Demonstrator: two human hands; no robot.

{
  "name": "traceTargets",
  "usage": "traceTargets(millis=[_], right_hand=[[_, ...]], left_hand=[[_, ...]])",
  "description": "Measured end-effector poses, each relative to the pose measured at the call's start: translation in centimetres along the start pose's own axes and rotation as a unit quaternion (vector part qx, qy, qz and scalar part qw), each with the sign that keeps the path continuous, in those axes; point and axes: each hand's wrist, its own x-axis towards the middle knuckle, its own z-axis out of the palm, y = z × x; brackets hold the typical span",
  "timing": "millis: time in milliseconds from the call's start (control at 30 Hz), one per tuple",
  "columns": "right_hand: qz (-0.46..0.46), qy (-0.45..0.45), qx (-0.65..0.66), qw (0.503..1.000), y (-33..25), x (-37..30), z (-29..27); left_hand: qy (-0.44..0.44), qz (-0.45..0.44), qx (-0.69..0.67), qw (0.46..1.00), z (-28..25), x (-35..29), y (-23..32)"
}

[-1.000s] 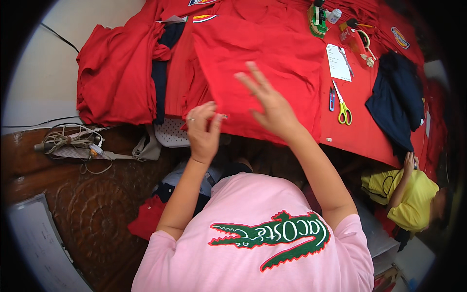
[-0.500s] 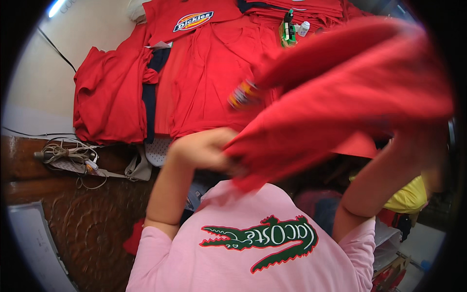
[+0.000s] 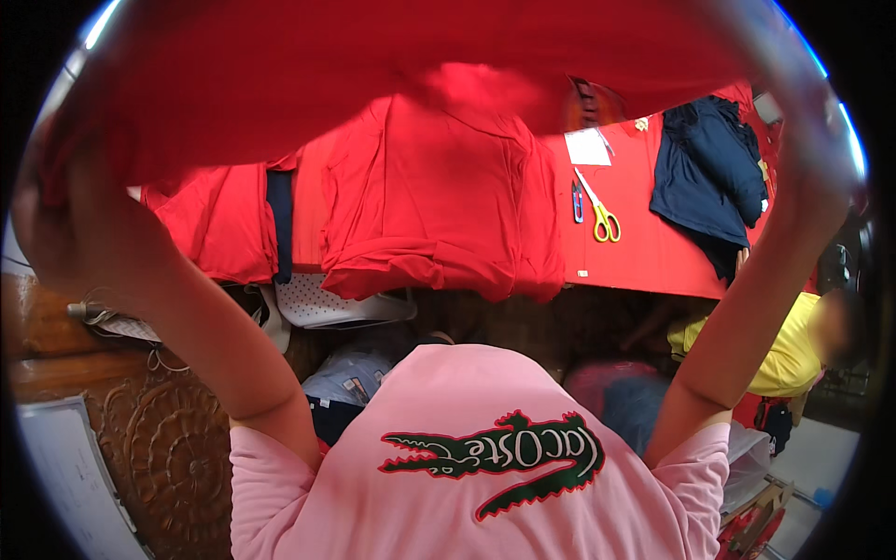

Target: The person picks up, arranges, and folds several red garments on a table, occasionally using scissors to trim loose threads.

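Observation:
A red T-shirt [image 3: 373, 56] is spread wide and raised above the table, filling the top of the view, with a printed patch partly visible near its right side. At the far left, my left hand [image 3: 70, 201] grips one side of it; the fingers are blurred and dark. My right hand [image 3: 812, 154] holds the other side high at the right edge, its fingers also smeared. Both arms are lifted and spread apart. Below the raised cloth, another red shirt [image 3: 439, 205] lies on the table, its lower edge draped over the front.
Yellow-handled scissors [image 3: 605, 219], small blue thread snips [image 3: 577, 201] and a white paper [image 3: 588, 147] lie on the red tabletop [image 3: 635, 266]. Dark folded garments [image 3: 709, 177] are farther right. A person in yellow [image 3: 789, 350] sits beyond my right arm. A white perforated stool [image 3: 341, 303] stands beneath the table.
The red T-shirt has gone from bunched at the right to spread overhead. My left hand has moved outward to the left and up. The scissors and dark garments are now uncovered.

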Motion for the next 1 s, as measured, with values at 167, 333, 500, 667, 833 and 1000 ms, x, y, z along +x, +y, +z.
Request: traceTargets(millis=[167, 333, 500, 667, 833, 1000], right_hand=[[0.013, -0.120, -0.214, 0.969, 6.6, -13.5, 1.1], [0.290, -0.087, -0.322, 0.897, 16.6, -30.1, -3.1], [0.514, 0.062, -0.194, 0.833, 21.9, -41.3, -4.3], [0.517, 0.196, -0.113, 0.826, 22.7, -39.9, -3.5], [0.526, 0.149, -0.251, 0.799, 24.8, -38.2, -1.4], [0.491, 0.136, -0.263, 0.819, 25.5, -39.7, -2.5]], left_hand=[[-0.268, -0.068, -0.079, 0.958, -2.3, -11.0, -2.8], [-0.486, -0.114, 0.026, 0.866, -7.2, -24.3, -6.2], [-0.580, -0.176, 0.036, 0.795, -11.4, -34.7, -10.7], [-0.459, -0.414, 0.055, 0.784, -9.5, -38.1, -13.5], [-0.458, -0.432, 0.120, 0.768, -6.2, -39.3, -14.5], [-0.454, -0.386, 0.106, 0.796, -4.7, -39.5, -14.5]])
